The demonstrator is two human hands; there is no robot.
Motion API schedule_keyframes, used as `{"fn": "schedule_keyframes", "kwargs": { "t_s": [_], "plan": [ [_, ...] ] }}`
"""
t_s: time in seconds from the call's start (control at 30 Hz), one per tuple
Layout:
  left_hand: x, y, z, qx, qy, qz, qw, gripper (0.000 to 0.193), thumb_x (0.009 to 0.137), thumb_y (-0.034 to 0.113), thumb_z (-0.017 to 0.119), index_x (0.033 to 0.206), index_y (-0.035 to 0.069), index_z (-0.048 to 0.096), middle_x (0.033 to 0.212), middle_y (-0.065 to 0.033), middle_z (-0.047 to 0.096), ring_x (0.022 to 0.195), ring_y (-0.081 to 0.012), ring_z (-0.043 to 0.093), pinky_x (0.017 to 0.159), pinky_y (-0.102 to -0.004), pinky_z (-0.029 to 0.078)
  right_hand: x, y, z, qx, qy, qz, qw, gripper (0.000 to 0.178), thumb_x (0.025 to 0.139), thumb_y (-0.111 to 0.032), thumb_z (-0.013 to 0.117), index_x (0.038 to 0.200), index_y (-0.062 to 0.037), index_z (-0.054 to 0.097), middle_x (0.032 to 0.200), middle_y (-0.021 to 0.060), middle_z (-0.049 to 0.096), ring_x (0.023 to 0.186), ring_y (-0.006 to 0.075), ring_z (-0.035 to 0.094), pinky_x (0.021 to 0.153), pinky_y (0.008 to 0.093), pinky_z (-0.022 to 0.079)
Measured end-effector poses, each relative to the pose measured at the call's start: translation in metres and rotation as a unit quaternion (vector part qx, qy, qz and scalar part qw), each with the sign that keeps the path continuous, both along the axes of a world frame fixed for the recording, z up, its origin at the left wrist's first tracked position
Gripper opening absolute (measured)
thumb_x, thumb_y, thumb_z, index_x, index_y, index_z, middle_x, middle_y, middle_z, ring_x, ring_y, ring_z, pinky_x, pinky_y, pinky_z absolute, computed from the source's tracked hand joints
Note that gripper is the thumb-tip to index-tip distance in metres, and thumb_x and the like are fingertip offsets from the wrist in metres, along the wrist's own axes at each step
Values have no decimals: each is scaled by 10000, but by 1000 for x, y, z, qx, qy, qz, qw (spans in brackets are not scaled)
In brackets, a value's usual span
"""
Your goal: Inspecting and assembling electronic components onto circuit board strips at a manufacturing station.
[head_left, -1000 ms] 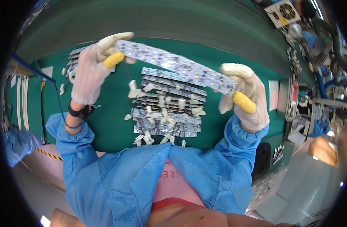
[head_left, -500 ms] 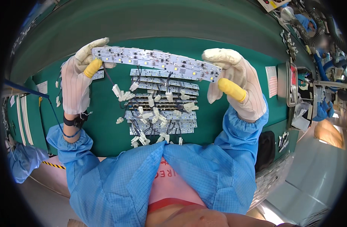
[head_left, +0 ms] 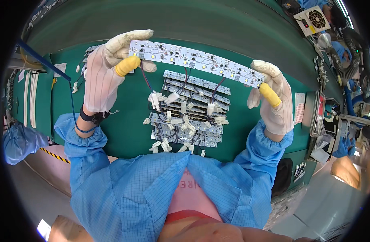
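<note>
One white LED board [head_left: 197, 59], held up over the surface [head_left: 124, 133] toward its far edge; pinched at the left end between thumb and fingers of the left hand [head_left: 106, 74], at the right end between those of the right hand [head_left: 278, 97]; with wired connectors [head_left: 154, 101] beneath, near the stacked boards [head_left: 197, 82]; probably light, thin and stiff, with slight give along its length; likely fragile across the populated face, hardly slippery; best taken by the short ends or long rims, never by the wired connectors.
</note>
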State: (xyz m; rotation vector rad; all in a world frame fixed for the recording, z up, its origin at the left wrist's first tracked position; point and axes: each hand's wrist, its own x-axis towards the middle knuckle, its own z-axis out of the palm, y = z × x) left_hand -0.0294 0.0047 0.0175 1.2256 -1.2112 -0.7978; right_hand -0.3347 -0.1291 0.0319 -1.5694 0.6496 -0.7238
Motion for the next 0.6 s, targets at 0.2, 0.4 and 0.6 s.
{"fn": "schedule_keyframes", "kwargs": {
  "t_s": [0.2,0.4,0.6],
  "plan": [
    [15,0,-5,19,-17,-24,999,577,882,324,675,1272,-75,530,989,-112,698,853,-138,686,869,-240,491,1,-4,-4,14,-30,23,999,663,869,-442,667,1255,69,494,858,161,633,571,135,586,530,225,482],
    [14,-1,-14,-51,29,-38,998,590,863,298,702,1285,-70,518,1043,-130,681,864,-147,677,843,-263,508,5,-2,0,3,-9,2,1000,659,851,-444,691,1247,50,510,842,115,622,638,134,593,581,234,475],
    [10,6,-3,-20,-74,-56,995,474,853,274,674,1227,-6,593,1015,-96,698,866,-142,667,828,-259,498,15,0,-6,-13,-58,-9,998,835,724,-567,764,1270,10,506,819,66,599,714,133,587,644,227,437]
  ]
}}
